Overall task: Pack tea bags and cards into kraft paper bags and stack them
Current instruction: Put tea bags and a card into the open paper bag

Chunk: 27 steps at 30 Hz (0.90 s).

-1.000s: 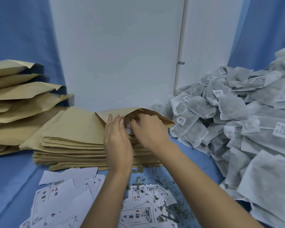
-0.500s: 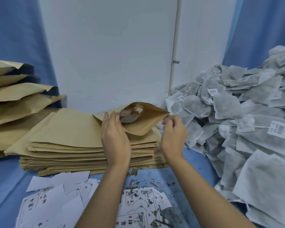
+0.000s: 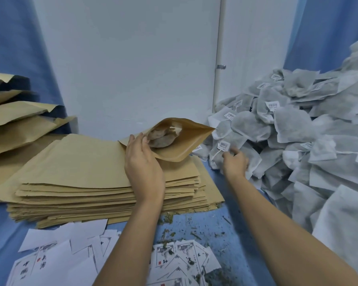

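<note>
Packing | our left hand [image 3: 143,168] pinched the kraft bag [image 3: 180,150] by its lip, mouth gaping atop the flat stack [image 3: 87,174] | our right hand [image 3: 235,164] curled round a tea bag [image 3: 219,156] at the pile [image 3: 298,131] | risk, we judged: tangled strings dragging neighbours out.

Head-height view, forward-down, close over table [image 3: 225,234]

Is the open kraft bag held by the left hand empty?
No, a tea bag lies inside the mouth of the kraft bag that the left hand holds.
</note>
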### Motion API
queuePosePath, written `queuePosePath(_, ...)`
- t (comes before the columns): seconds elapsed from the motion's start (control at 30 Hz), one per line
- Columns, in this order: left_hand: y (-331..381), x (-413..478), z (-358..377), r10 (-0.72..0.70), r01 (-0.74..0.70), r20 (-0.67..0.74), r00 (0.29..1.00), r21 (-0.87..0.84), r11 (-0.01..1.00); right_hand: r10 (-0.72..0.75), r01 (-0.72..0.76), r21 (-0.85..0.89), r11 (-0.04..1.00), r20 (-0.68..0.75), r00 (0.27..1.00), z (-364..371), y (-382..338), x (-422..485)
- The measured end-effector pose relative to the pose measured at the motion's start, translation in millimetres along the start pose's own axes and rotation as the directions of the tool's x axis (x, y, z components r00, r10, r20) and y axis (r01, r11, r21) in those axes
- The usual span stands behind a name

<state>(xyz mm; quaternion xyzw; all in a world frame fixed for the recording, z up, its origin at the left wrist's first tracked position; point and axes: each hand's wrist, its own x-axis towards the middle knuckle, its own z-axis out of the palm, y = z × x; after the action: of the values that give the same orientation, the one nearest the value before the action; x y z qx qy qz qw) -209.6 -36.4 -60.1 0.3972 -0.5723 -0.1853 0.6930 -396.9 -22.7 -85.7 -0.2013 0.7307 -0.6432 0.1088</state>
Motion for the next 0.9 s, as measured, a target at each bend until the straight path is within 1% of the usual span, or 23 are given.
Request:
queuePosePath(0.1,1,-1,1,0.013,-0.013,-0.007,1.0,0.011,1.0,-0.133,0.133,-0.008,0.991,-0.181,0.974,-5,1,-2)
queuePosePath(0.13,1,-2,2,0.017,-0.017,-0.008,1.0,0.017,1.0,-0.15,0.147,-0.03,0.989,-0.214,0.965,-7,1,-2)
queuePosePath(0.2,1,-3,2,0.023,-0.022,-0.008,1.0,0.029,0.999,-0.166,0.145,-0.115,0.983,-0.202,0.965,-11,3,3)
queuePosePath(0.3,0,-4,3,0.033,-0.033,-0.001,0.999,0.041,0.999,-0.24,0.2,-0.323,0.925,-0.089,0.967,-17,10,11)
queuePosePath(0.37,-1,-5,3,0.04,-0.04,-0.001,0.999,0.038,0.998,-0.292,0.243,-0.482,0.842,-0.027,0.956,-19,14,14)
queuePosePath(0.43,-1,-4,3,0.043,-0.043,-0.003,0.999,0.036,0.998,-0.32,0.245,-0.688,0.683,0.02,0.947,-20,16,15)
queuePosePath(0.47,-1,-4,4,0.042,-0.042,-0.005,0.999,0.036,0.998,-0.318,0.238,-0.763,0.601,0.045,0.947,-21,17,15)
queuePosePath(0.5,-1,-4,4,0.043,-0.042,-0.007,0.999,0.035,0.998,-0.305,0.235,-0.812,0.535,0.074,0.95,-20,18,15)
queuePosePath(0.57,-1,-4,4,0.046,-0.045,-0.011,0.999,0.035,0.998,-0.252,0.236,-0.857,0.459,0.129,0.959,-18,19,16)
queuePosePath(0.67,-2,-4,3,0.035,-0.035,-0.008,0.999,0.039,0.999,-0.157,0.167,-0.869,0.466,0.104,0.982,-18,15,13)
queuePosePath(0.77,-1,-4,2,0.024,-0.024,-0.011,1.0,0.042,0.999,-0.174,0.178,-0.895,0.408,0.115,0.978,-15,11,8)
queuePosePath(0.8,0,-5,1,0.022,-0.022,-0.01,1.0,0.043,0.999,-0.176,0.194,-0.886,0.422,0.13,0.976,-15,10,6)
queuePosePath(0.83,0,-5,1,0.023,-0.022,-0.012,1.0,0.043,0.999,-0.156,0.213,-0.859,0.465,0.158,0.975,-14,9,4)
queuePosePath(0.9,3,-4,-1,0.03,-0.029,-0.017,0.999,0.042,0.999,-0.116,0.272,-0.755,0.597,0.254,0.96,-15,7,1)
